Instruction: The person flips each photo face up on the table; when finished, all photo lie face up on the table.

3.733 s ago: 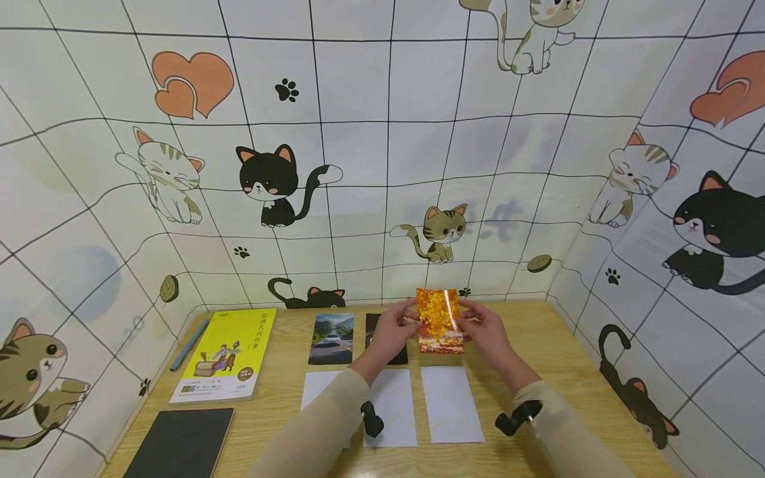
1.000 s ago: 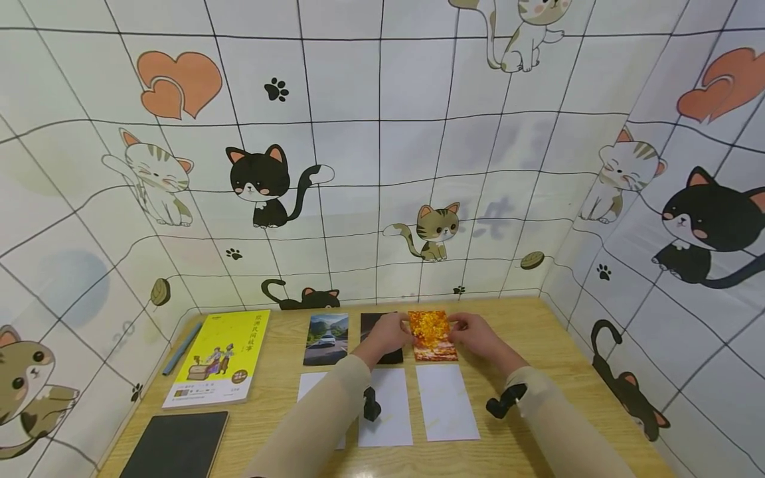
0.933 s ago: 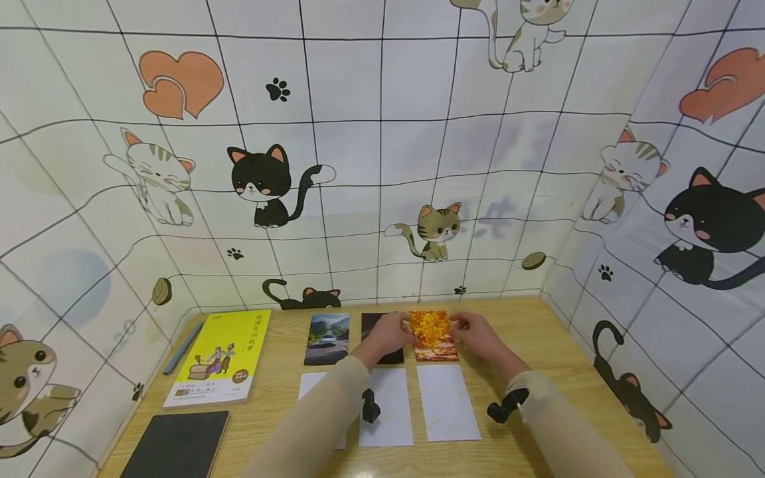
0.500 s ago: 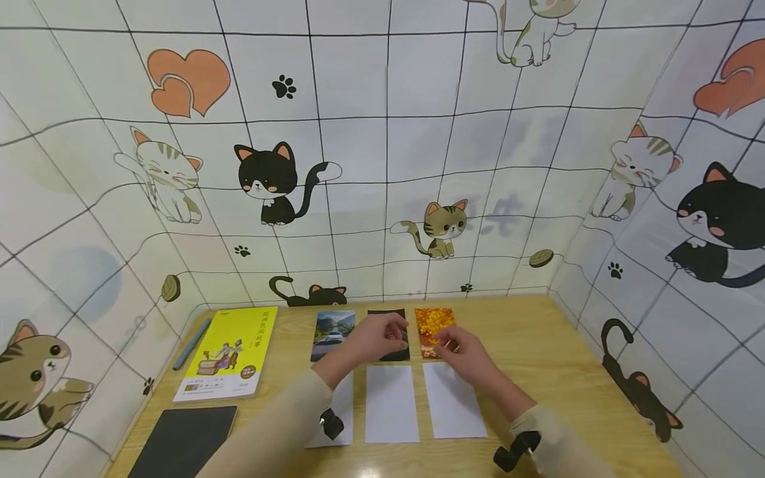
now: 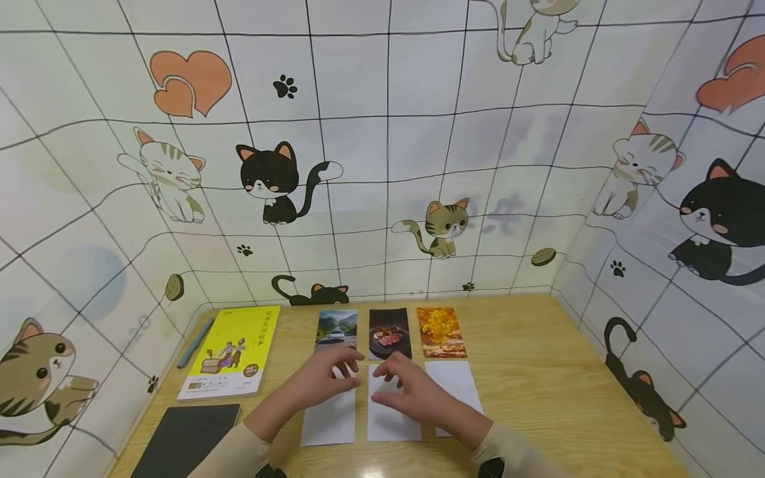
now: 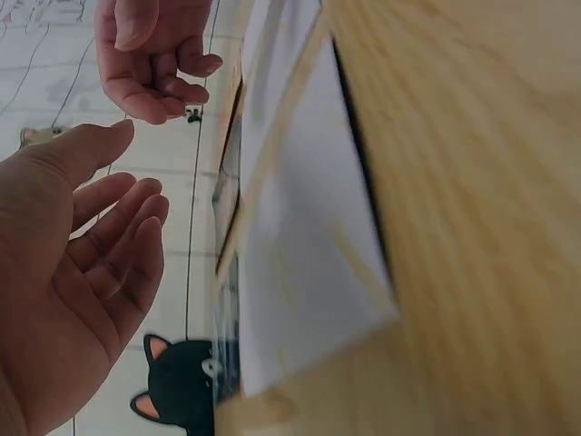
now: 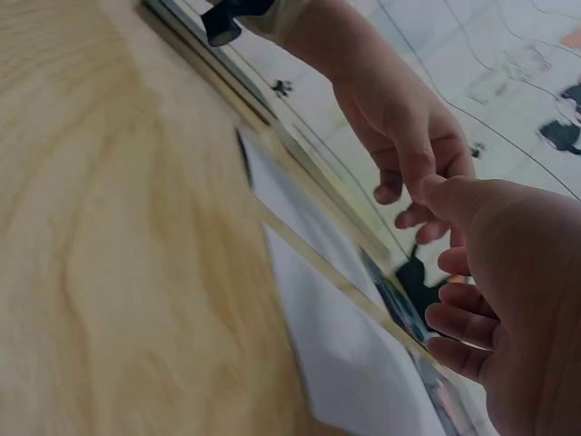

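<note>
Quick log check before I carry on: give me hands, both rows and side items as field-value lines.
Left hand: holds nothing, raised over left white card
Right hand: holds nothing, raised over middle white card
Far row, left to right: car photo, food photo, orange-yellow photo
Near row: both those cards, plus right white card
Left of cards: yellow book, blue pen, black notebook

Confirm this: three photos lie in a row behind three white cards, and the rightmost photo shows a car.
Wrong about the rightmost photo: the head view shows golden autumn foliage on it; the car photo is leftmost. The row behind three white cards is correct.
</note>
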Demonstrator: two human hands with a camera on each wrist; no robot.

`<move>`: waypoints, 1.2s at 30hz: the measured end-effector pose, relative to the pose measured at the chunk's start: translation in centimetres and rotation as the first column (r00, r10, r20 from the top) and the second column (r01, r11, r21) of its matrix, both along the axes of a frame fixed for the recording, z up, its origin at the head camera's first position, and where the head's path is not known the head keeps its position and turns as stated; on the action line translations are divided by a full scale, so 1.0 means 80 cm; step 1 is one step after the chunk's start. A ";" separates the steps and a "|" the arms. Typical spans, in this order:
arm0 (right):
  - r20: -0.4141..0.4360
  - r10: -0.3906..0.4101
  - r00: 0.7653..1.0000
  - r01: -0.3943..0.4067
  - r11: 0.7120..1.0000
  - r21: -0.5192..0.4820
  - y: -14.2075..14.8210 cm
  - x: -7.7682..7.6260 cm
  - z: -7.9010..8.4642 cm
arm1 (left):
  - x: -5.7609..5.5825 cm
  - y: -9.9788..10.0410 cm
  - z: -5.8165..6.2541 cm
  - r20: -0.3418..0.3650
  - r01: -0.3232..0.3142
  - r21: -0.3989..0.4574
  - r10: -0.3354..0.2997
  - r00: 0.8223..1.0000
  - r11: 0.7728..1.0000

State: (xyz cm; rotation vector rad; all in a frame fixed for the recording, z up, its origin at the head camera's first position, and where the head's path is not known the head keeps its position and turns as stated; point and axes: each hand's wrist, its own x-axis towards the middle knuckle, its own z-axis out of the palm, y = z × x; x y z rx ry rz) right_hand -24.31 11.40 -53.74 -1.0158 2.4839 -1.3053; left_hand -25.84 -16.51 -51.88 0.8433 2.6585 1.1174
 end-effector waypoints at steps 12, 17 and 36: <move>-0.081 0.151 0.985 -0.145 0.986 0.080 -0.068 0.017 -0.032 | 0.054 -0.066 -0.021 0.049 -0.083 -0.139 0.091 0.995 0.987; -0.168 0.159 0.973 -0.142 0.984 0.107 -0.083 0.020 -0.036 | 0.066 -0.076 -0.019 0.024 -0.082 -0.215 0.089 0.996 0.973; -0.381 0.142 0.914 0.021 0.919 0.393 -0.096 0.026 -0.043 | 0.084 -0.087 -0.024 0.079 -0.071 -0.273 0.096 0.992 0.959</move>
